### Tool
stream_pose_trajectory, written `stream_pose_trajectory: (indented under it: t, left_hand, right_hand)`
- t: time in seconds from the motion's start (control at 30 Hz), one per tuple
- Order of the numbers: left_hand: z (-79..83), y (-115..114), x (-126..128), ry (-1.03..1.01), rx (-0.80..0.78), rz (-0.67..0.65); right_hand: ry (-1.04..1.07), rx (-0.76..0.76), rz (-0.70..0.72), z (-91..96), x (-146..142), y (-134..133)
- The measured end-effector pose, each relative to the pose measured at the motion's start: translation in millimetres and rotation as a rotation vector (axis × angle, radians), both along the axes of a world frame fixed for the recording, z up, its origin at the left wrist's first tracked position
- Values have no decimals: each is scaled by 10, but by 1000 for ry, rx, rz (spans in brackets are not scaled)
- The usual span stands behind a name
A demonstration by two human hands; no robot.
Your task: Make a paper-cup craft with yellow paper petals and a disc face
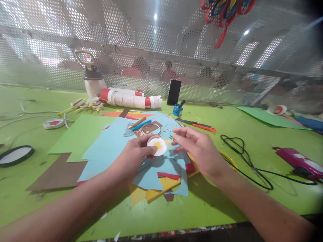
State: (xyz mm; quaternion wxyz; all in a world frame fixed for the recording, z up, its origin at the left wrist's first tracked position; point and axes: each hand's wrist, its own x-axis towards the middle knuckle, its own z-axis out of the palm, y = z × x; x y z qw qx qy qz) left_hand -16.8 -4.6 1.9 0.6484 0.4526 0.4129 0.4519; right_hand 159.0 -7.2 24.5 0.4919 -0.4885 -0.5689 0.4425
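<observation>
Starting at your far left, a black-rimmed oval (15, 155) lies flat on the green counter (227, 205), well apart from your hands. Next come a brown sheet (58, 174), a green sheet (80, 131) and the overlapping blue sheets (108, 148) that spread under both your wrists. Your left hand (135, 153) hovers over those blue sheets, its fingers (140, 141) closed behind a small white disc (156, 145) and the thumb pressed against the near rim, so the disc is pinched and lifted off the paper. The disc is round and has no long axis to speak of. Its flat face tilts up towards you, and a yellow shape (158, 145) sits at its middle. Just to the right of it comes your right hand (199, 151), palm turned inward and fingers (178, 133) pointing left at the disc's right edge. Those fingers are loosely apart, and you hold nothing in them that shows. The tips are just beside the rim, and you cannot tell whether they touch it. So the disc lies directly left of your right fingertips at about the same height, already in the left hand's grip. Farther right, a black cable (242, 151) loops across the counter towards a pink device (300, 163), both well apart from your hands.
</observation>
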Motion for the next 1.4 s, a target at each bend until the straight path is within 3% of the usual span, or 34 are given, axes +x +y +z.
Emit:
stream_pose_trajectory:
  t: [0.1,0.17,0.23,0.37,0.47,0.67,0.87,1.03,1.13,1.27,1.4]
  left_hand:
    - [-3,41,-34,4,-3,24]
    - [0,56,-42,15,0,23]
    - [8,62,-40,26,-12,16]
    - [30,59,-33,11,-60,34]
    - [40,53,-31,-18,-54,45]
    - [61,32,-18,11,-19,79]
    - [71,32,-9,48,23,72]
    - [96,25,4,125,52,79]
    - [84,35,4,134,49,94]
    - [22,68,-8,78,18,66]
    - [-8,95,-17,48,-31,60]
  right_hand:
    - [-62,137,-138,147,227,125]
    - [-172,142,-160,231,374,212]
    - [-426,123,-155,277,497,291]
    - [-1213,100,-59,223,656,400]
    - [-1402,66,18,118,713,424]
    - [-1455,45,90,-9,729,408]
    - [-1389,74,27,-103,763,424]
    - [-1191,179,-156,-31,785,339]
    - [-901,293,-218,69,757,216]
    - [-577,289,-112,133,703,16]
    - [-596,337,143,121,650,-133]
